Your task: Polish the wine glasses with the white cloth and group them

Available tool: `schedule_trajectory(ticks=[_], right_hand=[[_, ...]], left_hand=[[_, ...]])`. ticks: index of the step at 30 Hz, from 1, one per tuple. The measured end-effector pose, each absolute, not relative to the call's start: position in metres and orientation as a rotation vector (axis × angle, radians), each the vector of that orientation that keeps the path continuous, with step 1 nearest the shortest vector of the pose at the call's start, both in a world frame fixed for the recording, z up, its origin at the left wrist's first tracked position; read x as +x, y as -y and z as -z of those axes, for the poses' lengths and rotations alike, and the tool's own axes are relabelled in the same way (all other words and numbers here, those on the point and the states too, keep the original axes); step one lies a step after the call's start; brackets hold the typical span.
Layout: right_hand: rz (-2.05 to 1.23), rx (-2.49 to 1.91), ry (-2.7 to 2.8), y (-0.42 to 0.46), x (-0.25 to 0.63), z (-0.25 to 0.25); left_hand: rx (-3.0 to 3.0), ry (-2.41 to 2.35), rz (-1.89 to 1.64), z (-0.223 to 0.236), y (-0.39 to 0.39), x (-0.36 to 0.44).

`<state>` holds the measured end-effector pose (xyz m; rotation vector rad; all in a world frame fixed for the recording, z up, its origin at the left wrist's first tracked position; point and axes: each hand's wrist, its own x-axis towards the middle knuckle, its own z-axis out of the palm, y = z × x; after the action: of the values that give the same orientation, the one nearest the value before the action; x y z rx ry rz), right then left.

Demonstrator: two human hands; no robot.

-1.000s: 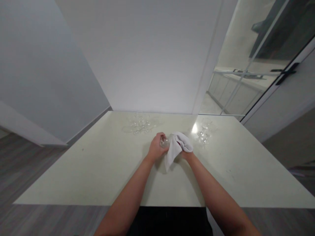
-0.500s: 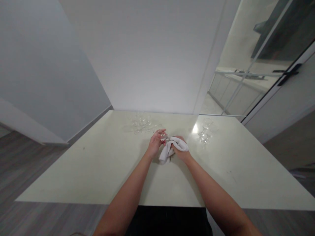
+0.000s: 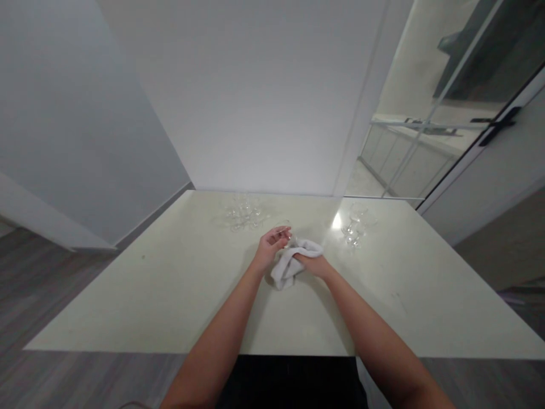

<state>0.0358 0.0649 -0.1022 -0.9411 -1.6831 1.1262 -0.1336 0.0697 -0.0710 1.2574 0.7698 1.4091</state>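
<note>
Above the middle of the table, my left hand (image 3: 273, 241) curls its fingers around a clear drinking glass (image 3: 290, 237). The glass is small and see-through, so its full outline is hard to make out; it seems to have a stem. My right hand (image 3: 312, 264) grips a white cloth (image 3: 284, 270), which is bunched up against the near right part of the glass. Folds of cloth hide most of the right fingers and one end of the glass. The cloth's loose end hangs toward me.
Several clear glasses (image 3: 244, 213) stand close together at the back left of the pale table (image 3: 149, 301). More clear glasses (image 3: 354, 228) are at the back right, beside a bright reflection. A white wall (image 3: 264, 113) borders the table's far edge.
The left fingers have shifted on the glass, and the glass has turned a little. My right hand and the cloth have moved slightly, with the cloth wrapping differently.
</note>
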Motion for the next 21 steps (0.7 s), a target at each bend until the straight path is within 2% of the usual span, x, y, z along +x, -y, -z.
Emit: schedule_trajectory(ticks=[3, 10, 16, 21], right_hand=[[-1.349, -0.900, 1.613, -0.0635, 0.0347, 0.0980], [-1.162, -0.977, 1.618, -0.0674, 0.0298, 0.1023], [-1.375, -0.968, 1.410, -0.0673, 0.0347, 0.1061], [-1.188, -0.975, 1.504, -0.0670, 0.0309, 0.0996]], left_hand=[[1.212, -0.690, -1.346, 0.0729, -0.0700, -0.1333], [1.184, -0.999, -1.432, 0.0708, -0.0718, -0.1278], [1.131, -0.781, -1.424, 0.0685, -0.0701, -0.1300], [1.120, -0.878, -1.457, 0.0691, -0.0726, -0.1273]])
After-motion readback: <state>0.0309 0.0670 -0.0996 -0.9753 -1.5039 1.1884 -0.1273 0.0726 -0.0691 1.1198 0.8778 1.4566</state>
